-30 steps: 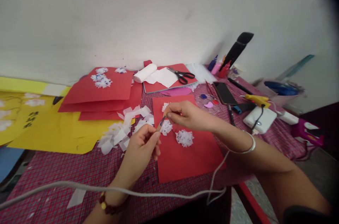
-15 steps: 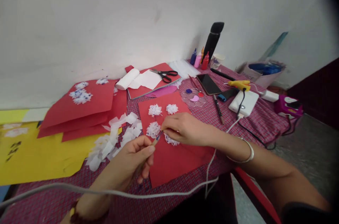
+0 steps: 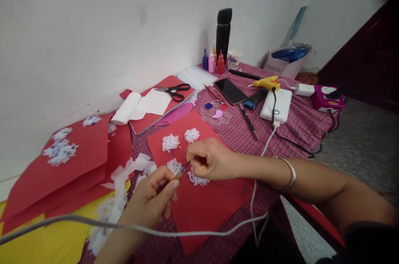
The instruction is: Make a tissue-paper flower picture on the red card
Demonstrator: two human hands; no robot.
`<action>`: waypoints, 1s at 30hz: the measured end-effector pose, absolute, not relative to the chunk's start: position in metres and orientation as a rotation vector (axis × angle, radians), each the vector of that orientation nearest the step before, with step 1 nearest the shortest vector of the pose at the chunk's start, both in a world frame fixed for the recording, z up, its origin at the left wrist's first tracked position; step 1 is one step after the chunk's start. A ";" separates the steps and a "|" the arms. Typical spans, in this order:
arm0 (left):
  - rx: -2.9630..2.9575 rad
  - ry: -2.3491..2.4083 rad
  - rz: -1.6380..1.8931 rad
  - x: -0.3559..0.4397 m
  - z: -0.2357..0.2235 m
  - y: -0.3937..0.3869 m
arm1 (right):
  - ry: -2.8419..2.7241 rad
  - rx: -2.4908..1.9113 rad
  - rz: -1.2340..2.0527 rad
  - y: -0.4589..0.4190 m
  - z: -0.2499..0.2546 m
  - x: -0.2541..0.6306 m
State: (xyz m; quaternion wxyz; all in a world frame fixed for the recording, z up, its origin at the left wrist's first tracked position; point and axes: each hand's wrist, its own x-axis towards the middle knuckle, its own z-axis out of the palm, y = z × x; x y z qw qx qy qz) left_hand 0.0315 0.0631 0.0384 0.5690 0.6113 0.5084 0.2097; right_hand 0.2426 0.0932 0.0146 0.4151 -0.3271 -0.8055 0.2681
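Note:
My left hand [image 3: 156,193] pinches a thin tan stick with a blue-stained end [image 3: 178,176], slanting up to the right. Closed at that blue end are the fingertips of my right hand [image 3: 212,159], palm turned down; whether a small scrap is between them I cannot tell. Both hands are above a red paper sheet [image 3: 199,214]. White crumpled-paper tufts with blue specks sit on it: one upper left [image 3: 170,142], one upper right [image 3: 191,135], and two partly hidden by my hands. Torn white paper pieces [image 3: 120,181] lie left of the sheet.
Folded red cards [image 3: 90,147] with white tufts lie left. Behind are a tissue roll [image 3: 126,108], scissors [image 3: 174,90], a paint palette [image 3: 215,113] and paint bottles [image 3: 212,63]. A phone [image 3: 230,91], glue gun [image 3: 266,83] and power bank [image 3: 276,106] lie right. A white cable [image 3: 137,227] crosses the foreground.
The view has turned, so the table's things sit further left in the picture. Both hands keep their pinch, with a little more of the stick's blue end showing between them.

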 end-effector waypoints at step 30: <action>1.806 1.274 0.485 0.039 0.016 0.064 | -1.740 -0.988 0.980 0.125 0.016 0.266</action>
